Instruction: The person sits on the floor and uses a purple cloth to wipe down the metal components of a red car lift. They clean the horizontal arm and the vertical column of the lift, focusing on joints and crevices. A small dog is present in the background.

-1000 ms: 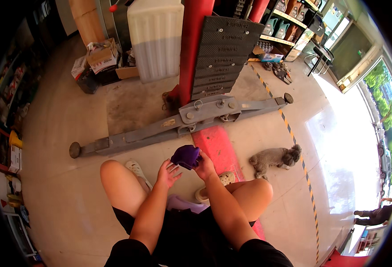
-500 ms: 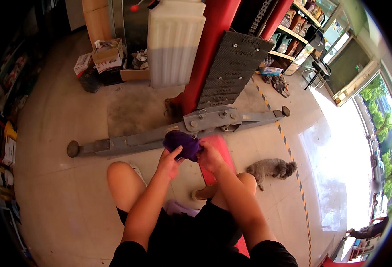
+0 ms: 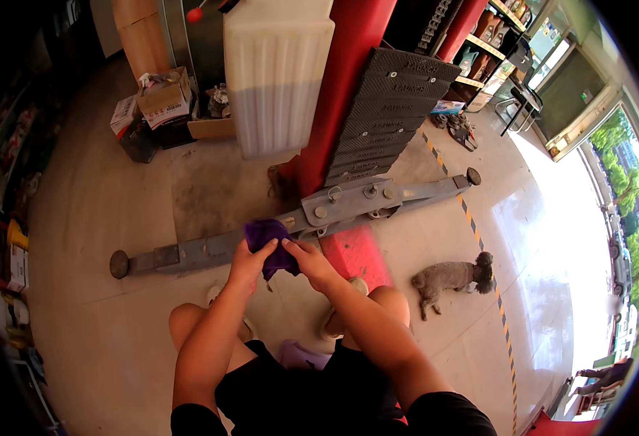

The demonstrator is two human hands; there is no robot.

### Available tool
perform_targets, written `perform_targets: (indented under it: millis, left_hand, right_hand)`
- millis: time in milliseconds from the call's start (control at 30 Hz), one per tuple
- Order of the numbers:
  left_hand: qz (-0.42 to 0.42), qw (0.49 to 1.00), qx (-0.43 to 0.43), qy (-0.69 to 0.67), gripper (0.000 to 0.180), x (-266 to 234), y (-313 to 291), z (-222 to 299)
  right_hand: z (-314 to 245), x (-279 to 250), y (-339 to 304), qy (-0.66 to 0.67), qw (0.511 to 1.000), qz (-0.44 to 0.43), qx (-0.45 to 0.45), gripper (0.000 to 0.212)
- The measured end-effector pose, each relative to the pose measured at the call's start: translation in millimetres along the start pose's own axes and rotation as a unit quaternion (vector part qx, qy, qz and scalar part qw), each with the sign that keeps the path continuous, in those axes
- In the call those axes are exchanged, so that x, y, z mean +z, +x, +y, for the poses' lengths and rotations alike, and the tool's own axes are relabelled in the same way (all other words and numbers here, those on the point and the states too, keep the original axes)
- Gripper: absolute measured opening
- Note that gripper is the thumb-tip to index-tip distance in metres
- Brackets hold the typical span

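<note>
A dark purple cloth (image 3: pixel 265 232) is stretched between my two hands, in front of my knees and above the grey lift arm. My left hand (image 3: pixel 248 263) grips its left side, thumb on top. My right hand (image 3: pixel 309 263) pinches the right side, with the thumb pointing toward the left one. Below the cloth a small pale thing shows, too small to name. The fingers under the cloth are hidden.
A grey lift arm (image 3: pixel 210 251) crosses the floor ahead, joined to a red post (image 3: pixel 348 87). A cloudy plastic tank (image 3: pixel 276 87) hangs beside the post. Cardboard boxes (image 3: pixel 165 98) stand at the far left. To the right, a grey curly-haired dog (image 3: pixel 446 280) lies near a striped floor line (image 3: pixel 479 240).
Both hands have moved left and slightly nearer with the cloth, which is now spread flatter instead of bunched. My feet show more. The dog's head has turned to point farther away.
</note>
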State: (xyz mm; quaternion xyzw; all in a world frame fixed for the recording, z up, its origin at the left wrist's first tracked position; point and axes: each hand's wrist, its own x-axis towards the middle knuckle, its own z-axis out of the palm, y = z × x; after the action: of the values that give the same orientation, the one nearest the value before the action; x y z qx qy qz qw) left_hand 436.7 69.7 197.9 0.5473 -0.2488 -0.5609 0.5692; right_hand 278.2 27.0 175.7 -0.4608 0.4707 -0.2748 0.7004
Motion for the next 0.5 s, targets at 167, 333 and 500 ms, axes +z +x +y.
perform_targets:
  millis: [167, 333, 500]
  left_hand:
    - [0.035, 0.997, -0.067, 0.027, 0.037, 1, 2, -3]
    - [0.079, 0.977, -0.196, -0.01, 0.044, 3, 10, -9]
    - [0.097, 0.975, -0.152, 0.127, 0.047, 0, 17, -48]
  right_hand:
    - [-36, -3, -14, -0.169, 0.983, -0.035, 0.059, 0.042]
    - [-23, -29, -9, -0.182, 0.983, -0.018, 0.032, 0.036]
    - [9, -63, 6, -0.149, 0.989, 0.003, 0.011, 0.038]
